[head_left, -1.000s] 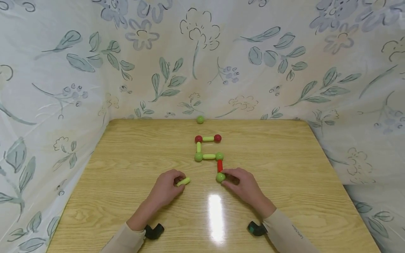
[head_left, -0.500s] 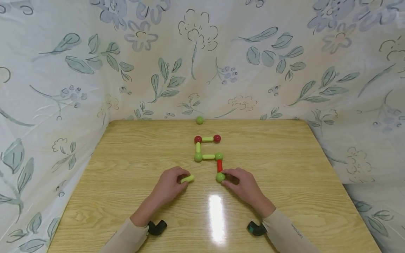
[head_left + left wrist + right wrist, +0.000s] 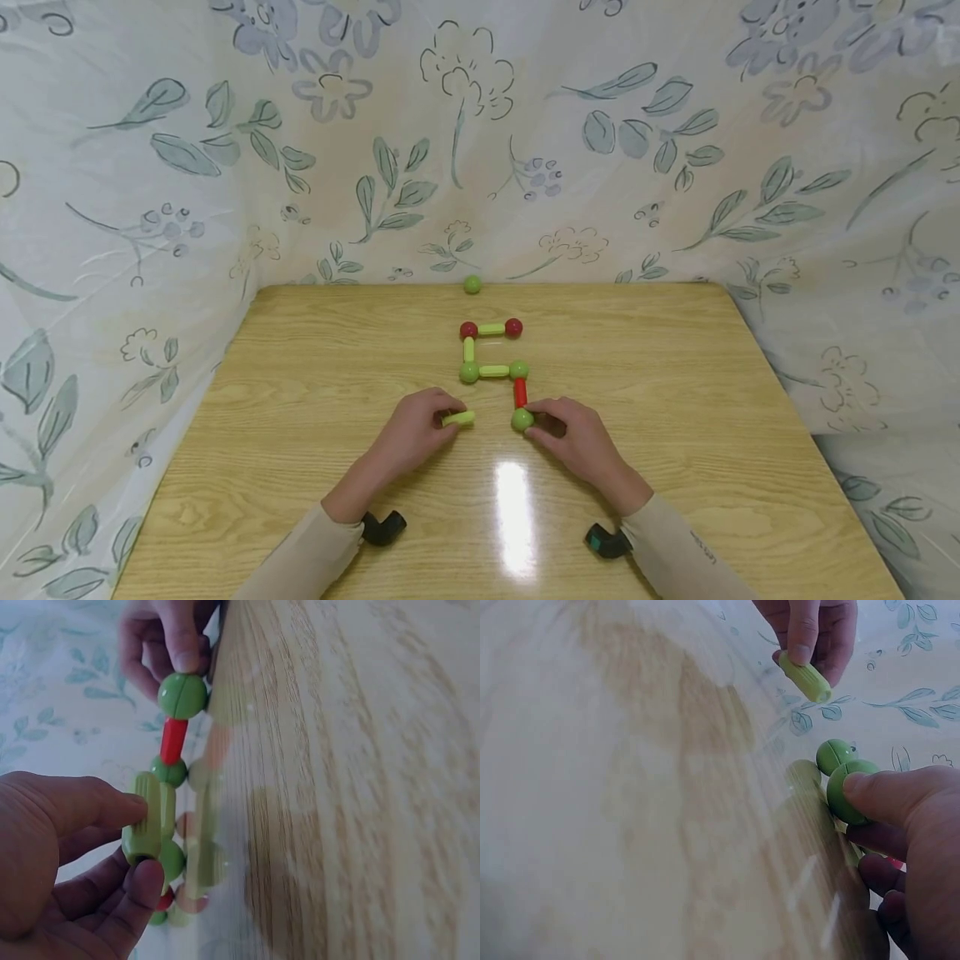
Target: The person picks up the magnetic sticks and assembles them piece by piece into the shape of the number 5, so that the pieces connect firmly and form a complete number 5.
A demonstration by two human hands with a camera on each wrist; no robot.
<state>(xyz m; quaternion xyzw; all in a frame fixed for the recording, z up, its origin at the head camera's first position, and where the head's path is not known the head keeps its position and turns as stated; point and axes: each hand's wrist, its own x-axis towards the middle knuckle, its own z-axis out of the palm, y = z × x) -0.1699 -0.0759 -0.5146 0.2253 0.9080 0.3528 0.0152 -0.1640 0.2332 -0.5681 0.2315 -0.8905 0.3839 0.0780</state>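
Note:
My left hand (image 3: 415,432) pinches a yellow-green rod (image 3: 142,817) between thumb and fingers, held apart from the other pieces. In the head view its free end points right, toward a green ball (image 3: 521,420) that my right hand (image 3: 579,435) grips on the table. That ball touches the near end of a red rod (image 3: 521,392). The red rod joins a stepped chain: a green ball (image 3: 518,369), a yellow-green rod (image 3: 493,372), another green ball (image 3: 468,372), then an upright-running rod (image 3: 468,350), a red ball (image 3: 468,331), a top rod (image 3: 492,330) and a second red ball (image 3: 513,327).
A loose green ball (image 3: 472,285) sits at the far edge of the wooden table (image 3: 300,350). Floral cloth (image 3: 480,167) hangs behind and along the sides. Black curved pieces (image 3: 384,528) show at both wrists. Light reflects off the tabletop.
My left hand has moved right and slightly away from me with the yellow-green rod, closer to the near green ball. The right hand stays on that ball, and the chain has not moved.

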